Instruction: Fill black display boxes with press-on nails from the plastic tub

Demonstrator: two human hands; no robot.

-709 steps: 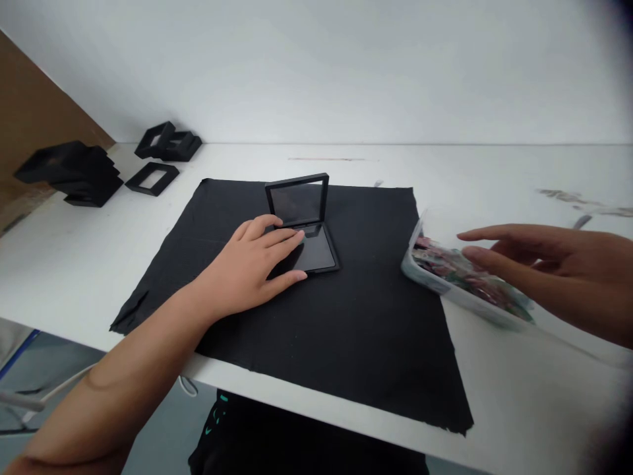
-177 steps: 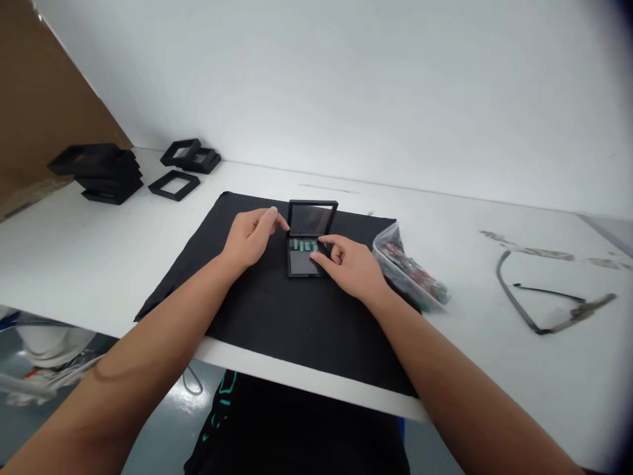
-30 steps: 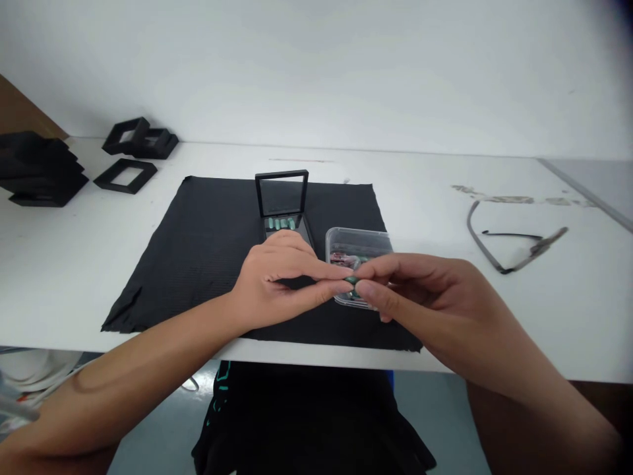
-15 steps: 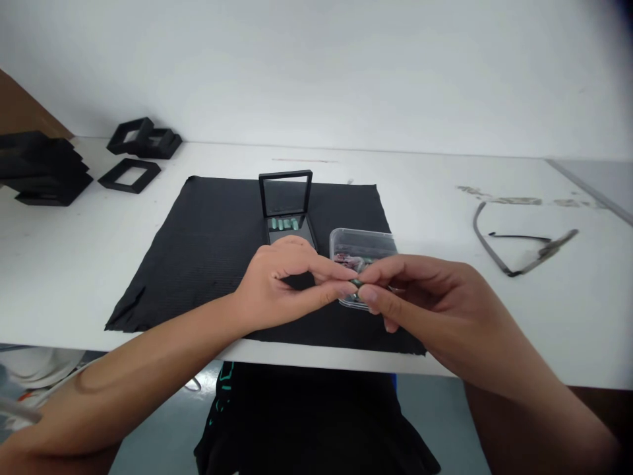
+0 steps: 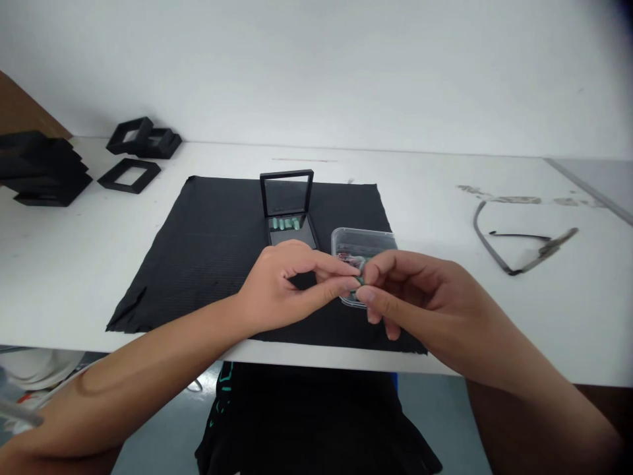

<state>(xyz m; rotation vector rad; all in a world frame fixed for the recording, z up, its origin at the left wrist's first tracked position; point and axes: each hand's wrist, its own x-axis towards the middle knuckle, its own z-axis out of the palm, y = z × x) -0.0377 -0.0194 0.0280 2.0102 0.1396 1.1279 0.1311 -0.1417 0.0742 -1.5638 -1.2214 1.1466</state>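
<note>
My left hand (image 5: 291,284) and my right hand (image 5: 420,297) meet above the near part of the black cloth (image 5: 212,244), fingertips pinched together on a small green bead (image 5: 359,281). Just behind them stands a clear plastic tub (image 5: 363,241) with coloured pieces inside. Farther back an open black display case (image 5: 287,204) stands with its lid upright and a row of several green beads (image 5: 285,223) on its base.
Black frames (image 5: 129,175) and a stack of black cases (image 5: 42,168) lie at the far left of the white table (image 5: 494,297). A pair of glasses (image 5: 524,237) lies at the right. The table's near edge runs just under my hands.
My hands stay pinched together on the bead; the right fingers have curled a little tighter. Since several seconds ago the tub has come in front of the case.
</note>
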